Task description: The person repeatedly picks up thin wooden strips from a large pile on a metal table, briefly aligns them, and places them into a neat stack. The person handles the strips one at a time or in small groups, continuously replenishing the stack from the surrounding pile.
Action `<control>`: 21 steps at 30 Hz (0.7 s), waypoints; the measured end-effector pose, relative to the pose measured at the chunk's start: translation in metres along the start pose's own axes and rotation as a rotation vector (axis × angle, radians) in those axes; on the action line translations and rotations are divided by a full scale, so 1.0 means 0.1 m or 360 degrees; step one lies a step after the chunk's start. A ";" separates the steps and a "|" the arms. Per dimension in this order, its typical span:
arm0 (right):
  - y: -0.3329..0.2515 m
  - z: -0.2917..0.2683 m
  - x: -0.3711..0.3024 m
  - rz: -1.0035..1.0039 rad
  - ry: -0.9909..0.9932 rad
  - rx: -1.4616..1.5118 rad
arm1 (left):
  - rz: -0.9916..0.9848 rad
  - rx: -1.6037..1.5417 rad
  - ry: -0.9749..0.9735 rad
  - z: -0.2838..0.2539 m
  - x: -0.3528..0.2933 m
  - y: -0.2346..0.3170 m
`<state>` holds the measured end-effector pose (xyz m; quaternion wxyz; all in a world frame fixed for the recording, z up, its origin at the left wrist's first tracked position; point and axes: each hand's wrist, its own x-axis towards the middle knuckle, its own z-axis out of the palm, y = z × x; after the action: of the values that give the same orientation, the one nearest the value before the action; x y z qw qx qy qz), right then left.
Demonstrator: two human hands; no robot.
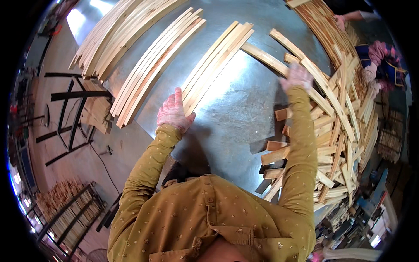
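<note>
My left hand [176, 111], fingers apart, rests at the near left end of a small row of pale wooden strips [217, 65] lying side by side on a shiny metal tabletop [227, 118]. The hand touches the row's edge and grips nothing. On the right, my right hand [298, 77] reaches to a loose wooden strip [266, 58] that slants in from the row's far end. The hand is blurred, and whether its fingers hold the strip cannot be told. Another long strip [301, 54] lies just beyond it.
Two more rows of strips, a narrow one [159, 65] and a wider one [124, 35], lie to the left. A jumbled heap of wood pieces [336, 131] covers the right side. Another person's hand [370, 72] is beyond it. A black metal frame [72, 102] stands at left.
</note>
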<state>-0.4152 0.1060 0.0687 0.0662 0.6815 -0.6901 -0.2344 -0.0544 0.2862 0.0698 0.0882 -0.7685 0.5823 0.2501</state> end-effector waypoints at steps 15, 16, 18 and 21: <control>-0.53 -0.62 -0.24 0.0086 -0.0739 0.0998 | 0.0034 -0.0141 0.0171 0.05 -0.05 -0.13; -0.88 -0.44 -0.38 0.0121 -0.0732 0.1000 | 0.0080 -0.0159 0.0198 0.07 -0.05 -0.13; -1.54 -0.61 -0.59 0.0205 -0.1159 0.1446 | 0.0263 -0.0127 0.0346 0.12 -0.05 -0.19; -2.01 -0.53 -0.74 0.0019 -0.0999 0.1512 | 0.0333 0.0010 0.0392 0.17 -0.09 -0.20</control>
<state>-0.2057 0.1736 0.0493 -0.4544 0.5303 -0.7101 -0.0893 -0.0424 0.3071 0.0567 -0.0078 -0.7281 0.6664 0.1601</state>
